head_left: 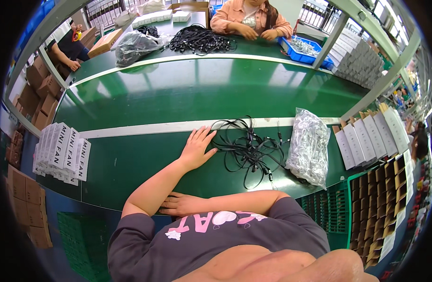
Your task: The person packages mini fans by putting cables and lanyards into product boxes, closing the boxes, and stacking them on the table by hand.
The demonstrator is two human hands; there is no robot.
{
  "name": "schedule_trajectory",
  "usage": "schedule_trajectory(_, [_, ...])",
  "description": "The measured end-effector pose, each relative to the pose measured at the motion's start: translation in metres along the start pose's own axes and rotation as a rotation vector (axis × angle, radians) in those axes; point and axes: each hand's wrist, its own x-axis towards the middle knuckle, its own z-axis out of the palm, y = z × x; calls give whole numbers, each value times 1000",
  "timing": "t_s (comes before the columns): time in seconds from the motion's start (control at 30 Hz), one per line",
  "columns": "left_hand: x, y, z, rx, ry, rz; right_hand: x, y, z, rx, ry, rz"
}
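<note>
My left hand [197, 148] lies flat on the green table [131, 160], fingers stretched toward the white strip across it. Its fingertips are beside a loose tangle of thin black cords [251, 148] with small dark end pieces, and it holds nothing. My right hand [178, 204] rests at the table's near edge, under my left elbow, its fingers extended and nothing in them. Right of the cords stands a clear plastic bag [309, 148] full of pale, shiny pieces too jumbled to make out.
White printed boxes [60, 152] are stacked at the left end. Open white boxes [366, 138] stand at the right, above a green crate [350, 211] of open cartons. Beyond the conveyor [206, 87], a co-worker [251, 21] sits by a black cord heap [199, 40] and blue tray [306, 49].
</note>
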Motion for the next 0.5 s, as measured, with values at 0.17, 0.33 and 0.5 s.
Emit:
schedule_trajectory(0.17, [2,2,-2,-21,4,32,-3,5,7,-94,-18,-31])
schedule_trajectory(0.33, [10,6,-4,-14,-25,26,-3,4,4,55,130,-27])
schedule_trajectory(0.5, [2,2,-7,10,-8,5,-4,17,30,-15,145,-86])
